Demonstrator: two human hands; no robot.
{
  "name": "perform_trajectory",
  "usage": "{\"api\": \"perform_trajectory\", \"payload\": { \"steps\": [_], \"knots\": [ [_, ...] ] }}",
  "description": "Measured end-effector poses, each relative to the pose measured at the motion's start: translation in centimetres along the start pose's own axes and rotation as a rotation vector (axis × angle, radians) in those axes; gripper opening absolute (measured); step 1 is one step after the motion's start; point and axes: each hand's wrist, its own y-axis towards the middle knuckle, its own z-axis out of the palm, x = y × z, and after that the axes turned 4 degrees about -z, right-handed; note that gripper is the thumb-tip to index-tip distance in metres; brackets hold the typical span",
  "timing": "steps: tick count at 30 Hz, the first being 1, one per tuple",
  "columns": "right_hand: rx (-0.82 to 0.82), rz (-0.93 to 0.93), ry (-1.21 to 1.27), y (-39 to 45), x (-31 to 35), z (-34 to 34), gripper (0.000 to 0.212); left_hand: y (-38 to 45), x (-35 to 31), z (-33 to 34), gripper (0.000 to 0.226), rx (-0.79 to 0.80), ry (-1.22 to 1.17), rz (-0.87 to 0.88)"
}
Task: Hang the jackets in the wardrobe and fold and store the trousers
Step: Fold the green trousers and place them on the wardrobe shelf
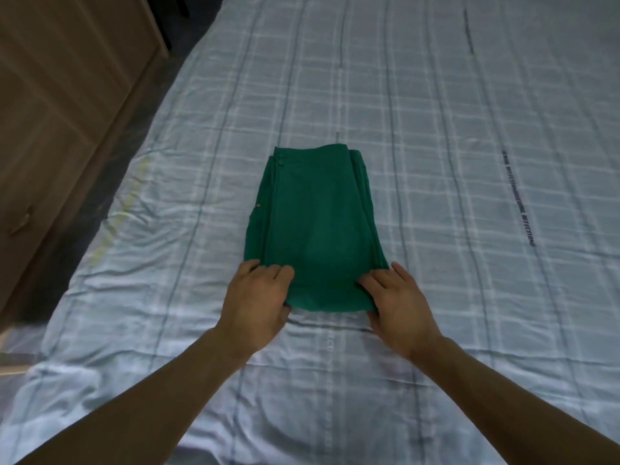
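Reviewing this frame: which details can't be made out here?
- Head view: the near corners of the green trousers lie under the left hand and right hand.
- The dark print on the bedsheet is too blurred to read.
- The wooden furniture is cut off by the left edge.

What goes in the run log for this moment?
trousers: folded, on bed | left hand, right hand: gripping near corners
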Motion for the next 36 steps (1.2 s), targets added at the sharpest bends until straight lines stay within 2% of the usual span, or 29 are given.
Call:
{"api": "perform_trajectory", "payload": {
  "steps": [3, 7, 16, 19, 23, 25, 28, 31, 33, 36],
  "knots": [
    [-0.058, 0.029, 0.160, 1.9, -0.5, -2.1, 0.031, 0.9, 1.2, -1.6, 0.022, -0.059, -0.182, -0.042],
    [-0.164, 0.030, 0.313, 5.4, -1.0, -5.6, 0.025, 3.2, 2.7, -4.3, 0.013, -0.093, -0.396, -0.138],
    [-0.295, 0.324, 0.603, 18.3, -2.9, -9.2, 0.003, 13.5, 7.4, -8.0, 0.008, -0.186, -0.615, -0.338],
    [-0.277, 0.458, 0.636, 22.3, -4.9, -8.1, 0.007, 17.6, 8.9, -7.8, 0.010, -0.172, -0.685, -0.404],
    [-0.254, 0.600, 0.576, 25.1, -6.8, -5.6, 0.031, 21.3, 10.2, -5.6, 0.016, -0.110, -0.647, -0.500],
    [-0.303, 0.555, 0.422, 25.1, -6.7, -5.2, 0.045, 21.5, 10.4, -4.6, 0.023, -0.199, -0.429, -0.421],
    [-0.292, 0.292, 0.293, 24.3, -5.0, -4.7, 0.043, 20.5, 8.8, -3.8, 0.024, -0.309, -0.224, -0.144],
    [-0.068, 0.072, 0.157, 23.3, -3.2, -2.3, 0.054, 19.8, 6.9, -1.3, 0.043, -0.191, -0.094, -0.045],
    [0.053, 0.036, 0.045, 23.2, -3.3, -0.4, 0.063, 20.0, 6.7, 0.5, 0.053, -0.059, -0.029, -0.055],
    [0.108, 0.056, -0.013, 23.5, -4.2, 1.1, 0.067, 20.6, 7.9, 2.0, 0.062, 0.049, -0.005, -0.040]
  ]
}}
